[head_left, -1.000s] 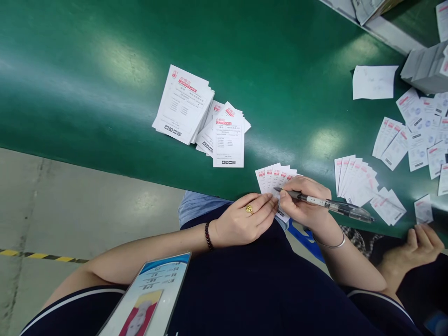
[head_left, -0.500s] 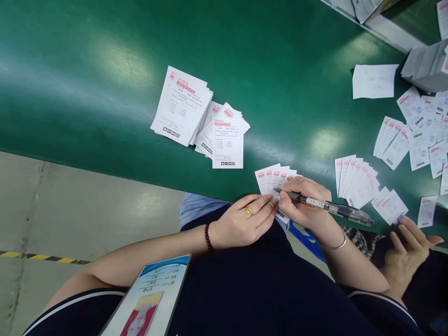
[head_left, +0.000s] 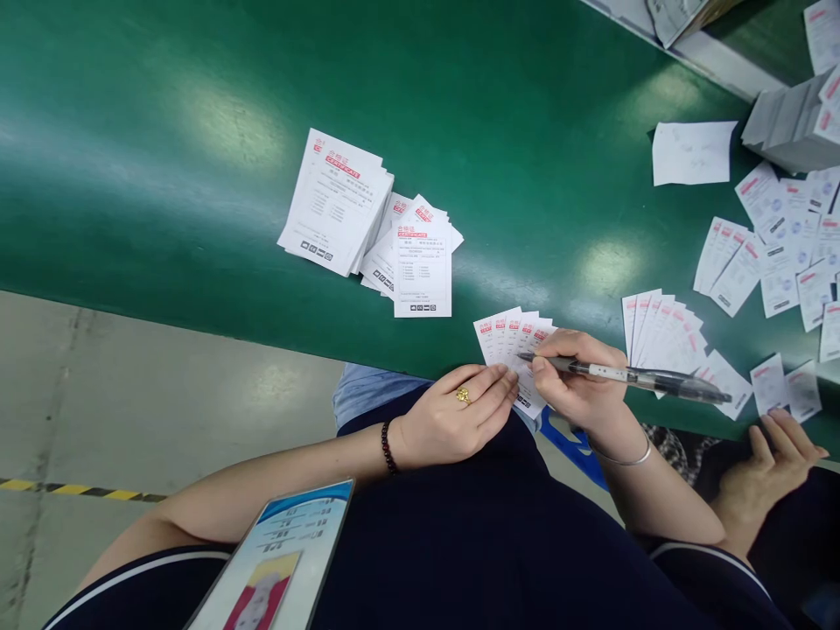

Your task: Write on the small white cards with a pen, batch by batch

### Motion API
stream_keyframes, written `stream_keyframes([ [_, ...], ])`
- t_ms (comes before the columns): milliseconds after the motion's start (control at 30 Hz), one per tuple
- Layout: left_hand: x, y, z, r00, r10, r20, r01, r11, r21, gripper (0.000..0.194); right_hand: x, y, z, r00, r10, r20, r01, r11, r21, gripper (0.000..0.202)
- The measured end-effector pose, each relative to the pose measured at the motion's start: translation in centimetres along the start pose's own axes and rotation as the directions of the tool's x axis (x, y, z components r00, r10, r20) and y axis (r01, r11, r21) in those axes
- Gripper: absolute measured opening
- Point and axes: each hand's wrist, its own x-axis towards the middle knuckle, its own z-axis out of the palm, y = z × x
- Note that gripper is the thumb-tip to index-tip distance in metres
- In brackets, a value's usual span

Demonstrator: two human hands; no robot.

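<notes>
Right hand [head_left: 583, 378] is curled round a pen [head_left: 662, 381], thumb and fingers pinching it near the writing end, and the barrel slopes back over the hand. Its tip points at a fan of cards [head_left: 515, 337]; whether it touches the paper is not clear. These cards lie between the two hands, at the near edge of the green table [head_left: 197, 192], and their lower ends seem to reach past this edge. Left hand [head_left: 454, 413] is nearly flat, fingers straight and close together, with the fingertips resting on the cards. Its thumb is hidden, so one is not able to say if it also grips from below.

The cards are probably very light, of thin but rather stiff paper, smooth enough to slide over one another and easy to crease at the corners. For this reason, the overlapped lower part looks the best place to hold, with light, flat pressure; the spread upper corners are better left free. The pen, likely light and rigid, is well held close to its tip. Farther off lies a thick stack [head_left: 336, 201] of similar cards.
</notes>
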Motion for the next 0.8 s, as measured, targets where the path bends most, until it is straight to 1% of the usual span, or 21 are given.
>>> stream_keyframes([
  [67, -0.03, 0.02, 0.02, 1.0, -0.003, 0.009, 0.003, 1.0, -0.006, 0.018, -0.17, -0.13, -0.26, 1.0, 0.005, -0.022, -0.004, 1.0, 0.025, 0.011],
  [133, -0.11, 0.02, 0.08, 1.0, -0.002, 0.015, 0.003, 1.0, -0.021, 0.019, -0.33, -0.19, -0.35, 0.999, -0.012, -0.041, 0.012, 1.0, 0.004, 0.012],
  [267, -0.31, 0.0, 0.25, 1.0, -0.001, 0.021, 0.002, 0.999, -0.048, 0.022, -0.52, -0.02, -0.12, 0.999, -0.013, -0.03, 0.011, 0.997, -0.073, 0.011],
  [433, -0.33, 0.03, 0.27, 1.0, -0.001, 0.018, 0.002, 0.999, -0.04, 0.021, -0.5, 0.19, 0.17, 0.998, -0.061, -0.027, 0.057, 0.991, -0.125, 0.013],
  [667, -0.36, 0.14, 0.28, 1.0, -0.018, 0.018, 0.018, 0.999, -0.031, 0.019, -0.51, 0.24, 0.5, 0.996, -0.07, -0.051, 0.064, 0.992, -0.112, 0.013],
  [800, -0.42, 0.08, 0.32, 1.0, -0.013, 0.021, 0.014, 0.999, -0.032, 0.02, -0.57, 0.3, 0.5, 0.997, -0.072, -0.039, 0.066, 0.988, -0.139, 0.012],
])
